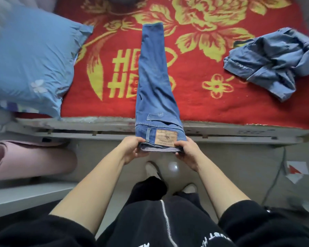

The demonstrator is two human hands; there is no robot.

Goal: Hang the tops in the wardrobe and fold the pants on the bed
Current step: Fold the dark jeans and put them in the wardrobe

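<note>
We hold the jeans (155, 82) by the waistband at the near edge of the bed (221, 124). Our left hand (132, 147) grips the waistband's left corner, thumb on top and fingers curled under the cloth. Our right hand (187, 151) grips the right corner the same way, its thumb beside the brown patch (166, 137).

The jeans lie folded lengthwise, one leg on the other, in a narrow strip. They run from the hem at the far end across the red and yellow blanket (194, 104) to the waistband, which hangs past the bed's near edge in our hands.

A blue pillow (30, 59) lies on the left of the bed, well apart from the jeans. A crumpled denim garment (269, 63) lies on the blanket at the right; we cannot tell whether it is a top or pants. A pink roll (25, 157) sits low on the left, under the bed's edge. On the floor at the right lie a cable (275, 175) and a paper (296, 171).
</note>
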